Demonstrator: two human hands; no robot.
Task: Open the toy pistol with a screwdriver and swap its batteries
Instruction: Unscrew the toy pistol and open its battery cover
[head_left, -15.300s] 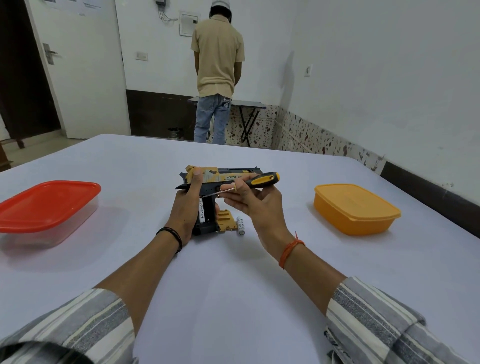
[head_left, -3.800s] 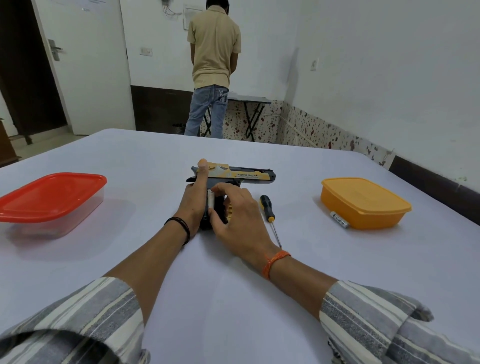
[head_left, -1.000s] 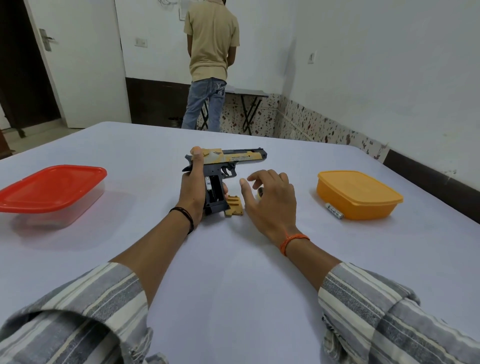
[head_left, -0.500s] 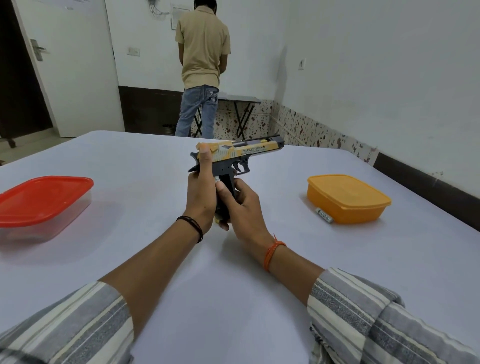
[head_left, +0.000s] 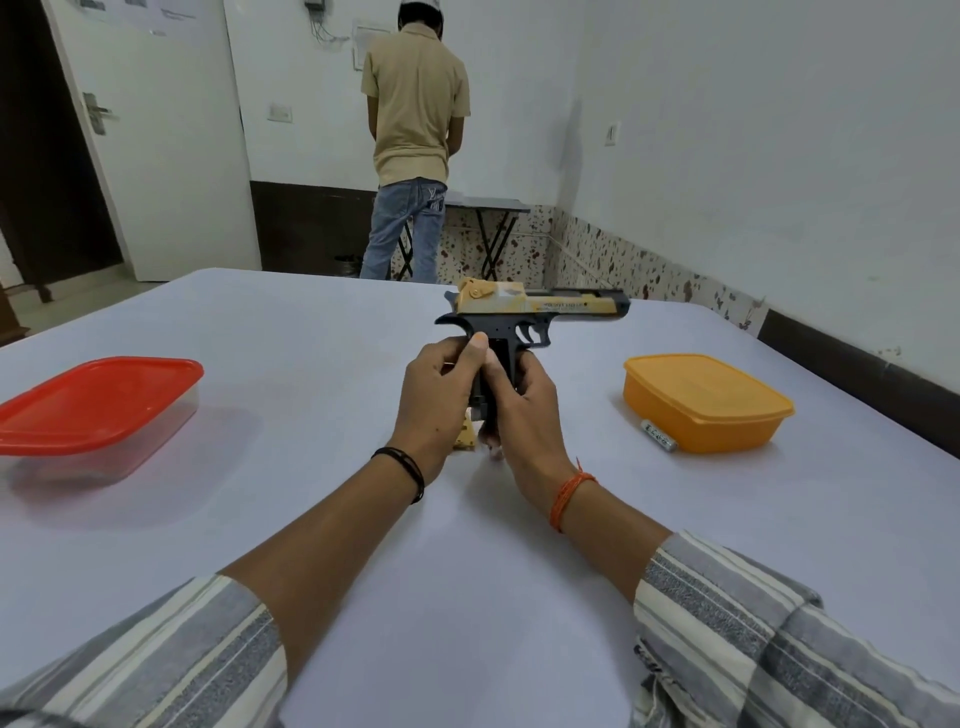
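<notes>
Two hands, mine, meet at the middle of the white table (head_left: 311, 364), both on the toy pistol (head_left: 524, 317). Item, edges: the table's far edge runs just behind the pistol, its right edge slants down past the orange container (head_left: 706, 400), and its left side carries the red-lidded container (head_left: 98, 410) well apart from my arms. Bare tabletop lies between each container and my hands, and a wide bare stretch lies between my forearms and toward me. Item, toy pistol: held upright above the table, grip down, black frame with a tan and gold slide on top; its long axis runs left to right, muzzle toward the right, hammer end toward the left. Item, left hand (head_left: 436, 395): fingers curled round the back of the grip, thumb up along its side near the top. Item, right hand (head_left: 524, 410): fingers wrapped round the front and lower part of the grip, thumb pressed on the grip's near face; both hands clamped on the pistol, fingers together. Item, tan cover piece (head_left: 465, 434): on the table beneath my hands, mostly hidden by them. Item, battery (head_left: 658, 435): lying on the table, just beside the orange container's near left corner. Item, person in a tan shirt (head_left: 413, 135): standing beyond the far edge, back turned, beside a small folding table (head_left: 493, 208) at the wall.
</notes>
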